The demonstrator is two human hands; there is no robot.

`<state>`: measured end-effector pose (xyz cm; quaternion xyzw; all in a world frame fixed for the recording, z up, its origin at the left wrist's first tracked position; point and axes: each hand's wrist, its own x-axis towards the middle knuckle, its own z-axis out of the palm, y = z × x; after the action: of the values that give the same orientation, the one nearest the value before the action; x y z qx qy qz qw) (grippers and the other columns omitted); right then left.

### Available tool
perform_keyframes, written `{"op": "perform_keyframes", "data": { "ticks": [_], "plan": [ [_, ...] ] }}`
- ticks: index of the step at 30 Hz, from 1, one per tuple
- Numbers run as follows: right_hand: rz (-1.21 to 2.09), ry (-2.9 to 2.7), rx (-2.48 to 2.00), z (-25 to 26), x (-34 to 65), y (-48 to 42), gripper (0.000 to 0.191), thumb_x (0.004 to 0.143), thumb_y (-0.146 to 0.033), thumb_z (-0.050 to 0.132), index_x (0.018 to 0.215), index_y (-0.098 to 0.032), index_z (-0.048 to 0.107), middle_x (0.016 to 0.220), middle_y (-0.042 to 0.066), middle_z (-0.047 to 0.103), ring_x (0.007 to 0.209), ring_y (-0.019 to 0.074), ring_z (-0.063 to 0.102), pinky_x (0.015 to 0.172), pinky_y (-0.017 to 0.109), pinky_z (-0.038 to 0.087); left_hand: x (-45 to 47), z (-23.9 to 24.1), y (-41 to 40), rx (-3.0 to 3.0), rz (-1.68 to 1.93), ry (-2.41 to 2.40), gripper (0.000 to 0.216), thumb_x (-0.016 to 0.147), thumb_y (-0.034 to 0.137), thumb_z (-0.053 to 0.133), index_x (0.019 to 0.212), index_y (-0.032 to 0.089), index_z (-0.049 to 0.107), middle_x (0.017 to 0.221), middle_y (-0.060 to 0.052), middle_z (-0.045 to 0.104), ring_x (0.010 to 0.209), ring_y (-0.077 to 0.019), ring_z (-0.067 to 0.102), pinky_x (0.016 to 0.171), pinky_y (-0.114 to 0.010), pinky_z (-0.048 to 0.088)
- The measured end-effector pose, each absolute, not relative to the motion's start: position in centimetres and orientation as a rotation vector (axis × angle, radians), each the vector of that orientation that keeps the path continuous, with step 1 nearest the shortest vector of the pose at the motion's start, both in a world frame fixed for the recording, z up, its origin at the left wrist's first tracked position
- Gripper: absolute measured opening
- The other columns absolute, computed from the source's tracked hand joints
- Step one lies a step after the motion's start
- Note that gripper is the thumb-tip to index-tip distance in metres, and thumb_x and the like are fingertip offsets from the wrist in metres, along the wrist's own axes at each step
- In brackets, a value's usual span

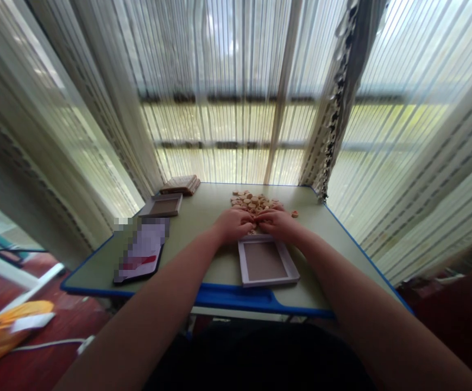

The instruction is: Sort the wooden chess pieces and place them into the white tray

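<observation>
Pale surface (203, 209), blue-edged, wooden discs (254, 201) heaped toward far side, single piece (295, 214) apart at right; shallow tray (266, 260) nearer front; second tray (165, 206), flat stack (180, 184), partly obscured device (144, 250) at left

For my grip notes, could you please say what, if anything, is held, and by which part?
Cannot tell: left hand and right hand partly hide wooden discs.

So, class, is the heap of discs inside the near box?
No, the discs lie heaped on the table, beyond the near box.
</observation>
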<state>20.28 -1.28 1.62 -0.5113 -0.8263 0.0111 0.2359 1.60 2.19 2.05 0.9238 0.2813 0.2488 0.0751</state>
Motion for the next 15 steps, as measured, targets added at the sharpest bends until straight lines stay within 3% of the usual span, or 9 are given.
{"op": "perform_keyframes", "data": {
  "ticks": [7,15],
  "plan": [
    [-0.005,-2.238,-1.497,2.2,20.3,-1.5,0.018,0.074,-0.023,0.053,0.075,-0.022,0.071,0.085,0.002,0.069,0.088,0.0193,0.057,0.092,0.032,0.033,1.4,1.9,2.2,2.708,0.862,0.881,0.023,0.075,0.036,0.055,0.079,0.02,0.072,0.09,-0.003,0.069,0.091,-0.0183,0.06,0.087,-0.03,0.046],
    [0.025,-2.248,-1.533,2.3,20.4,-1.4,0.025,0.075,-0.04,0.056,0.082,-0.021,0.072,0.087,0.005,0.069,0.088,0.0199,0.057,0.086,0.03,0.037,1.6,1.7,3.2,2.714,0.83,0.995,0.023,0.071,0.038,0.06,0.08,0.022,0.073,0.091,-0.003,0.069,0.092,-0.0193,0.059,0.088,-0.031,0.045]
  ]
}}
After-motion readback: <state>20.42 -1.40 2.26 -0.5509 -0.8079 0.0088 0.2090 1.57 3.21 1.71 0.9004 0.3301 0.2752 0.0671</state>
